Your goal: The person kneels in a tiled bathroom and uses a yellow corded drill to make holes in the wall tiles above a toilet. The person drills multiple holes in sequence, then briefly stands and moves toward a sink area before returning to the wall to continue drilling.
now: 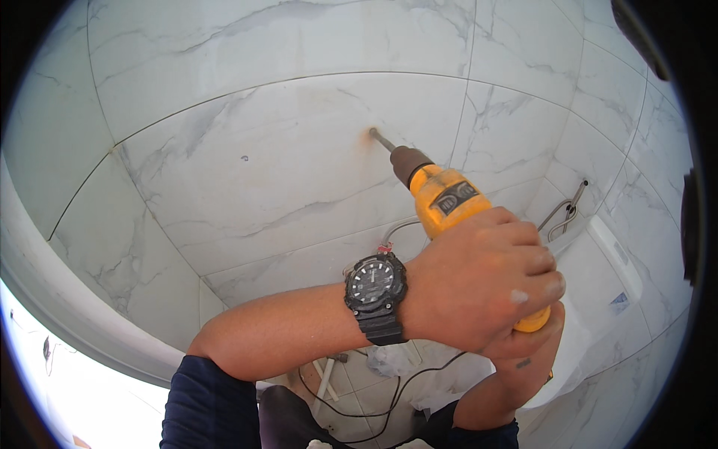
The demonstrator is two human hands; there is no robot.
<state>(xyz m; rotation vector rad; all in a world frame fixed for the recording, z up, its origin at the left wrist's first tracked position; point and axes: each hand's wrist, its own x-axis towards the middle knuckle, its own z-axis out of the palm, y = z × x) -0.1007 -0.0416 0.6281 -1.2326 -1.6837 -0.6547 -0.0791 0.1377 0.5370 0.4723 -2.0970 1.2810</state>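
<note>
"Your left hand (486, 277) sat nearest the view, clamped over the back of the yellow drill (452, 198), a black watch (375, 288) on that wrist."

"And your right hand (540, 340)?"

"At the drill's rear too, but too hidden behind your left to tell whether it had closed."

"Where did the drill lie beyond your hands?"

"It slanted up and leftward from you, through its brown chuck (410, 163), to a bit (382, 140) whose tip met the marbled wall tile (292, 179) at a rust-coloured patch (365, 144)."

"How did it seem likely to handle for you?"

"Heavy and rigid, probably, its scuffed shell perhaps slightly slick. Your surest hold was the rear body, where your left hand closed, well clear of chuck and bit. Glossy tile looked hard yet brittle, unforgiving of sideways pressure from you."
</note>
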